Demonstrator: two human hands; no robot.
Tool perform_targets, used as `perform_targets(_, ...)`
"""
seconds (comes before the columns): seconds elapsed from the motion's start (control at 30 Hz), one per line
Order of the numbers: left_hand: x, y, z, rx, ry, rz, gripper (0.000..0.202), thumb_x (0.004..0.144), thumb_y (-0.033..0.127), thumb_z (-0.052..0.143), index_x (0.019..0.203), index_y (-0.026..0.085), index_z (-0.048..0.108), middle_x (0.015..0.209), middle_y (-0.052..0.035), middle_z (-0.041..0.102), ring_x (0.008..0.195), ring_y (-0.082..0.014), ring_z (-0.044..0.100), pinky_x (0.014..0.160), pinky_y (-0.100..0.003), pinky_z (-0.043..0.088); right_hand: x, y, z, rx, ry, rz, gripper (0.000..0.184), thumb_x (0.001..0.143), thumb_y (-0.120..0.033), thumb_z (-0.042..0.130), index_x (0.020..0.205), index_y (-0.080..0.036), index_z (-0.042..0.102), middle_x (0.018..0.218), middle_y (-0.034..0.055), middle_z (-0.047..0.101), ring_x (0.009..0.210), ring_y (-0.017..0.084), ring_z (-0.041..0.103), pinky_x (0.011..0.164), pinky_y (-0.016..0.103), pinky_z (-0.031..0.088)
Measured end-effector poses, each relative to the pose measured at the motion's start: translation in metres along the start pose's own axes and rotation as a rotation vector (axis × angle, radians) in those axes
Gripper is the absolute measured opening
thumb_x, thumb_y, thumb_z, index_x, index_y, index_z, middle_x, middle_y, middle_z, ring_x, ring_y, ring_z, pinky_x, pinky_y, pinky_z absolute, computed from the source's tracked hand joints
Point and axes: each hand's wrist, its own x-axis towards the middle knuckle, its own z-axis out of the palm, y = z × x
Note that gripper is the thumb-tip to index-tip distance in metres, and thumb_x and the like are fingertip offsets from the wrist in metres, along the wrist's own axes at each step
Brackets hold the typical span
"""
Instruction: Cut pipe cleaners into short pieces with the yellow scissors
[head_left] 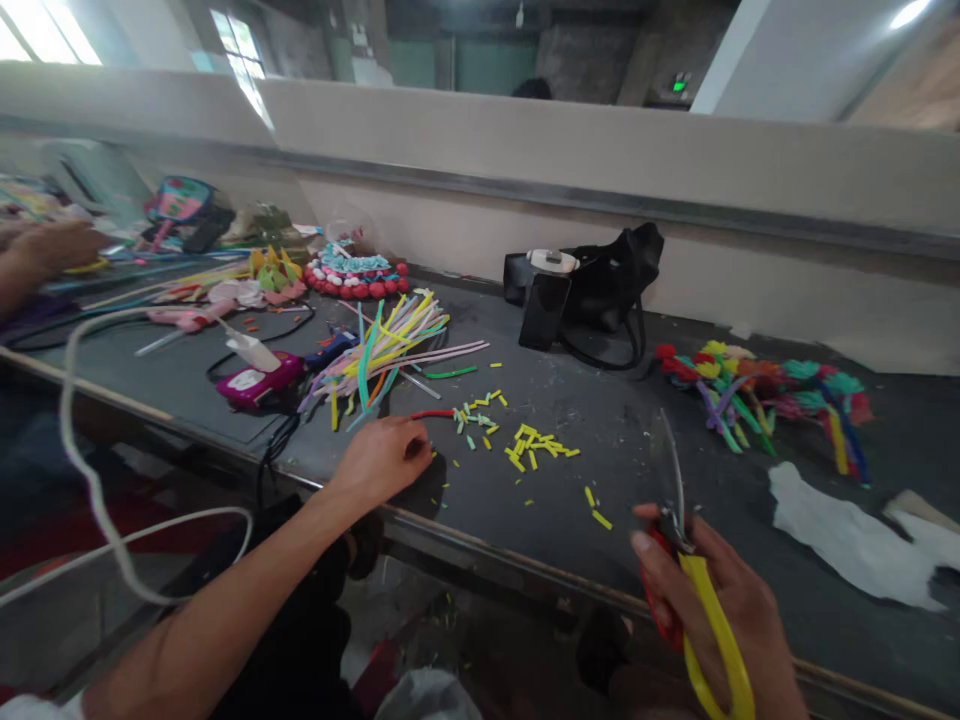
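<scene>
My left hand (384, 458) rests on the dark table (585, 470), fingers curled in a pinch on the end of a red pipe cleaner (435, 413). My right hand (720, 600) is closed around scissors (686, 545) with red and yellow handles, blades pointing up and away over the table's near edge. Small cut yellow and green pieces (536, 445) lie scattered between the two hands. A bundle of coloured pipe cleaners (386, 350) fans out just beyond my left hand.
A pink glue gun (259, 382) with a white cable (90, 470) lies at left. A black bag (600, 285) sits by the wall, colourful pipe-cleaner flowers (757, 395) and white paper (847, 540) at right. Another person's hand (52, 248) works far left among craft items.
</scene>
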Motion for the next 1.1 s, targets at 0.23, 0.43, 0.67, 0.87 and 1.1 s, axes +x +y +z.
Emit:
perform_targets(0.23,0.008,0.021,0.004,-0.013,0.088,0.103,0.007,0.076,0.016,0.054,0.075,0.019,0.061,0.077,-0.0034,0.063,0.076,-0.0179,0.057,0.07,-0.029,0.04,0.001,0.001,0.001,0.003,-0.017,0.039,0.057,0.068,-0.058,0.068,0.111,-0.022,0.061,0.043,-0.0081,0.045,0.035,0.009,0.039,0.033,0.018,0.033)
perform_targets(0.43,0.02,0.045,0.027,-0.124,0.172,0.315,0.016,0.084,0.018,0.052,0.09,0.018,0.067,0.089,-0.0061,0.065,0.086,-0.0197,0.057,0.079,-0.033,0.041,0.002,0.003,0.001,0.006,-0.035,0.002,0.056,0.069,-0.056,0.069,0.112,-0.021,0.062,0.045,-0.0075,0.047,0.034,0.009,0.039,0.033,0.018,0.033)
perform_targets(0.67,0.032,0.071,0.041,-0.082,0.109,0.446,0.02,0.086,0.021,0.052,0.094,0.022,0.07,0.089,-0.0048,0.064,0.087,-0.0202,0.053,0.077,-0.034,0.037,0.003,-0.003,0.003,0.011,-0.031,-0.031,0.054,0.069,-0.055,0.069,0.11,-0.019,0.063,0.046,-0.0071,0.048,0.033,0.008,0.04,0.032,0.018,0.034)
perform_targets(0.87,0.037,0.082,0.041,0.074,0.032,0.455,0.018,0.086,0.021,0.051,0.085,0.021,0.069,0.088,-0.0062,0.061,0.086,-0.0228,0.05,0.075,-0.037,0.035,0.004,-0.002,0.003,0.035,-0.055,-0.053,0.052,0.07,-0.053,0.069,0.109,-0.019,0.064,0.046,-0.0078,0.047,0.033,0.007,0.039,0.032,0.018,0.034)
perform_targets(1.1,0.031,0.09,0.034,-0.278,0.063,0.437,0.017,0.091,0.017,0.041,0.089,0.015,0.058,0.095,-0.009,0.058,0.088,-0.0197,0.051,0.078,-0.034,0.038,0.001,-0.008,0.011,0.075,-0.068,-0.055,0.049,0.072,-0.051,0.069,0.109,-0.019,0.063,0.047,-0.0071,0.051,0.032,0.007,0.039,0.031,0.018,0.034)
